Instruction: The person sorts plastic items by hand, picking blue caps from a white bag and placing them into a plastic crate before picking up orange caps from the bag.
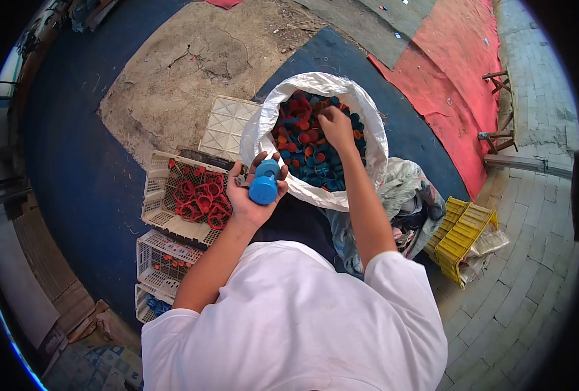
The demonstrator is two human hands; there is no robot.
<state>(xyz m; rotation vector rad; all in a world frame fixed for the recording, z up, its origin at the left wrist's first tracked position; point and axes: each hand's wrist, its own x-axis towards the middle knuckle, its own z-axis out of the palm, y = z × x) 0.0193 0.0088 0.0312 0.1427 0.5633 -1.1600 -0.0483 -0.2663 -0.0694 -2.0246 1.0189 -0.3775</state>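
Note:
In my left hand (250, 207), palm up with the fingers curled round it, lies a blue plastic piece shaped like a small dumbbell (263, 190). My right hand (336, 129) reaches into a large white woven sack (374, 124), its fingers bent down and together at the plastic parts. What those fingers hold, if anything, is hidden. Many small round plastic parts (322, 171) in red, orange, teal and blue fill the sack. My left hand is just outside the sack's near left rim.
Left of the sack stands a white crate (151, 195) of red ring-shaped parts (201, 199). Two more white crates (147, 257) sit nearer me. A pale cloth bundle (407, 186) and a yellow crate (455, 234) are at the right. A wooden stool (506, 111) stands farther off.

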